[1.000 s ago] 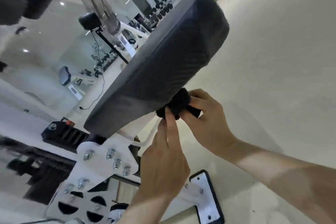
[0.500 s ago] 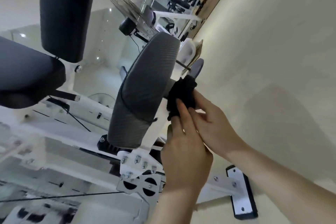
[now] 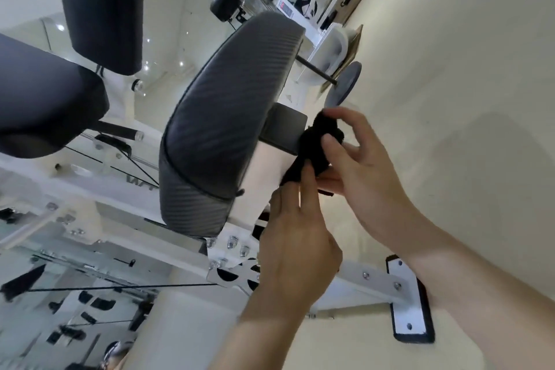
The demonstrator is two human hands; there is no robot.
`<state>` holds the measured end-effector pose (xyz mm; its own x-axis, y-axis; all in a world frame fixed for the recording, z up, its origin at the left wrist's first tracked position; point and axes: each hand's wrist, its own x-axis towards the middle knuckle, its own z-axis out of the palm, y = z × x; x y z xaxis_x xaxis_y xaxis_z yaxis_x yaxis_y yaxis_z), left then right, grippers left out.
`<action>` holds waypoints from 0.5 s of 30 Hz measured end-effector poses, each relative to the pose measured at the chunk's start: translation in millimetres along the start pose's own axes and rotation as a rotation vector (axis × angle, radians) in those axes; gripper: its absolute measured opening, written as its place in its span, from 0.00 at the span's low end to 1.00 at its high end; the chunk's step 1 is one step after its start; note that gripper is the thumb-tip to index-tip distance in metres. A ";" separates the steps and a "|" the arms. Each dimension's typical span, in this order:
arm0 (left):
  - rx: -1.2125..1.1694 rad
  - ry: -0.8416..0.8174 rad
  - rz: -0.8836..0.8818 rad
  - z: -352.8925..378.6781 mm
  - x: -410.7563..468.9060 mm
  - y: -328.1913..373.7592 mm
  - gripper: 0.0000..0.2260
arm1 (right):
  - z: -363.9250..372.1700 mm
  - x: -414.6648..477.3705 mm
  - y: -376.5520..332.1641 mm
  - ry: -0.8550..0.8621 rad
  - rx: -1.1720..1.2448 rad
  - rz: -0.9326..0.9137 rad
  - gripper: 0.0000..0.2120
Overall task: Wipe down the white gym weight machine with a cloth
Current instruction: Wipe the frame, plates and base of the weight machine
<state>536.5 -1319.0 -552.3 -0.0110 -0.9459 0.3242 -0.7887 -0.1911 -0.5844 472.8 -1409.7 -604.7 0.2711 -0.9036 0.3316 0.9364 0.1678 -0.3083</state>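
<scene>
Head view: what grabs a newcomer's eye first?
At centre-right, a bunched black cloth sits beside the big grey ribbed pad; the right hand holds it, the left hand touches its lower end. Below, the white bolted metal frame runs to a black-edged plate at lower right.

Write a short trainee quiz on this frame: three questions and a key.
1. True or false: the cloth is white.
2. Of the left hand and the right hand, which holds the cloth? A) left only B) right only C) both
3. Fill in: in the picture, the cloth lies to the ____ of the grey pad.
Key: 1 false, it is black; 2 C; 3 right.
</scene>
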 end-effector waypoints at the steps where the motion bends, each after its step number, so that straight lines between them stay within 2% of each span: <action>1: -0.048 0.023 -0.007 1.7 -0.4 2.8 0.40 | 2.2 0.5 2.7 0.056 -0.058 -0.040 0.12; 4: -0.105 0.028 -0.027 8.8 -5.9 -0.4 0.40 | 15.0 -0.9 18.8 0.170 -0.129 -0.084 0.16; 7: -0.053 -0.028 -0.052 28.8 -2.6 -13.5 0.39 | 13.8 3.3 39.1 0.241 -0.083 -0.036 0.19; 10: -0.072 -0.160 -0.224 42.3 -5.2 -30.0 0.33 | 19.3 2.0 63.3 0.123 -0.272 0.195 0.18; 12: -0.098 -0.195 -0.253 43.9 -17.2 -42.3 0.31 | 25.5 -8.8 80.0 0.072 -0.215 0.377 0.17; 13: -0.133 -0.187 -0.253 42.9 -21.8 -47.0 0.33 | 27.0 -10.4 78.6 0.062 -0.148 0.401 0.17; 15: -0.208 -0.117 -0.231 35.4 -24.8 -44.5 0.38 | 21.0 -5.0 63.9 0.087 -0.022 0.327 0.18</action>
<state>593.6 -1296.3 -560.6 0.2440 -0.9098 0.3357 -0.8708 -0.3580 -0.3371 536.0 -1386.2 -607.3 0.5358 -0.8334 0.1353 0.7976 0.4470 -0.4050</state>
